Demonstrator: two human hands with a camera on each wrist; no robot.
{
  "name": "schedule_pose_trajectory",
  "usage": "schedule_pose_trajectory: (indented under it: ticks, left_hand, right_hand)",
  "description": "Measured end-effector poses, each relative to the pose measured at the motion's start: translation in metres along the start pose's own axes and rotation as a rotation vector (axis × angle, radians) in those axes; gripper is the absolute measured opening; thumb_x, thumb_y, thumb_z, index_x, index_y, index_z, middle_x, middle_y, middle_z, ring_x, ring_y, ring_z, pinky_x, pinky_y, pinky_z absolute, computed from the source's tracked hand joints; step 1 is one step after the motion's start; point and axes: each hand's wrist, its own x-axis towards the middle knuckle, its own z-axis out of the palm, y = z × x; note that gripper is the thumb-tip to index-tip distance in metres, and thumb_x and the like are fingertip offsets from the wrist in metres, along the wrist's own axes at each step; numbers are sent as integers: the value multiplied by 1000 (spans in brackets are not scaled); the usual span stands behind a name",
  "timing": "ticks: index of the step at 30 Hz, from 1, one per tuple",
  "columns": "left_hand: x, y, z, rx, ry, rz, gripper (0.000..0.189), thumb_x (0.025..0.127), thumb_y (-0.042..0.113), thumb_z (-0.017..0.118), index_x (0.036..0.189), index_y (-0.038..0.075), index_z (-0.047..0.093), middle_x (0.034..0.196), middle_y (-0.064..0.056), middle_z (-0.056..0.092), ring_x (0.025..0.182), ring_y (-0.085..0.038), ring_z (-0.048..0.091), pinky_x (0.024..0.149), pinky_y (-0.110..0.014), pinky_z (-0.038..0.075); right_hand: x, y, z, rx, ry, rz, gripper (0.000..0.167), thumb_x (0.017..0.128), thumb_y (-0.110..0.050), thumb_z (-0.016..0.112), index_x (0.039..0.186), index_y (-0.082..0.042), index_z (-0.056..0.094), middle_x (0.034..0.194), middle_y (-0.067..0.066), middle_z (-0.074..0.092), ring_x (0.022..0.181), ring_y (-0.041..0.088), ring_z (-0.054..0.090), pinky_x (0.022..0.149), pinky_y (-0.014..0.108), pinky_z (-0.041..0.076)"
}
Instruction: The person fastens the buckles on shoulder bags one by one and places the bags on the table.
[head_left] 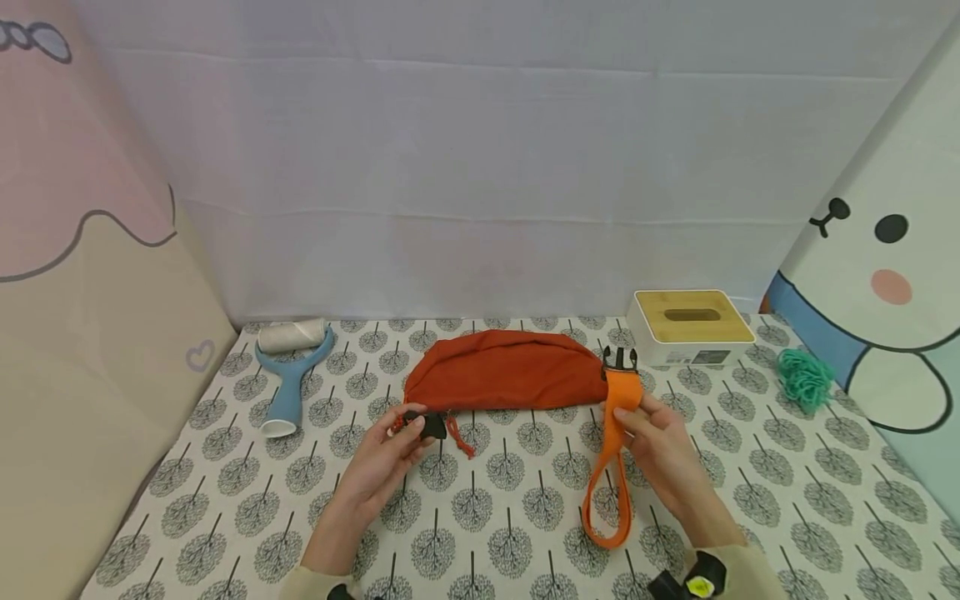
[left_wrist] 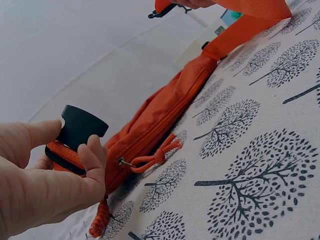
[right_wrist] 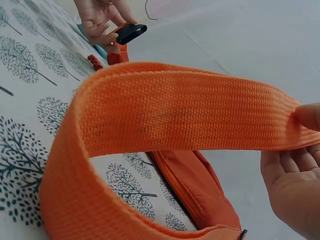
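Observation:
A rust-orange waist bag lies on the tree-patterned tablecloth. My left hand pinches the black socket half of its buckle at the bag's left end; in the left wrist view the buckle sits between thumb and fingers, beside the zipper pull cords. My right hand grips the orange webbing strap near the pronged buckle half. The strap loops wide in the right wrist view, pinched at its right end.
A blue-handled lint roller lies at the back left. A white tissue box with a wooden lid stands at the back right, with a teal bundle of cord beside it. Fabric walls enclose the table on three sides.

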Motion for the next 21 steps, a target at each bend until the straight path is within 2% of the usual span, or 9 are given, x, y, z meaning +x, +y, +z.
schedule_pose_trajectory:
  ticks: [5, 9, 15, 21]
  left_hand:
    - [1, 0, 2, 25, 17, -2, 20, 101, 13, 53, 121, 11, 59, 122, -14, 41, 99, -25, 61, 83, -26, 49]
    - [1, 1, 2, 41, 29, -9, 22, 103, 17, 52, 122, 11, 58, 115, -10, 42, 101, -27, 61, 82, -27, 48]
    - [1, 1, 2, 20, 17, -15, 22, 104, 13, 47, 123, 11, 57, 124, -14, 42, 99, -24, 61, 80, -25, 48]
    - [1, 0, 2, -5, 5, -13, 21, 104, 11, 46, 121, 13, 59, 132, -17, 40, 97, -22, 61, 85, -27, 49]
  right_hand:
    - [2, -1, 3, -22, 9, -2, 21, 101, -5, 52, 117, -12, 62, 95, -1, 71, 88, 8, 65, 80, 21, 53]
    - [3, 0, 5, -60, 27, -13, 23, 100, -7, 54, 120, -14, 61, 96, -1, 73, 90, 8, 67, 81, 20, 53]
    - [5, 2, 9, -153, 74, -41, 23, 98, -8, 58, 120, -10, 66, 100, 1, 74, 94, 10, 67, 81, 19, 53]
    - [6, 2, 13, -224, 101, -50, 33, 99, -15, 58, 129, 0, 61, 108, 1, 73, 96, 9, 65, 80, 20, 53]
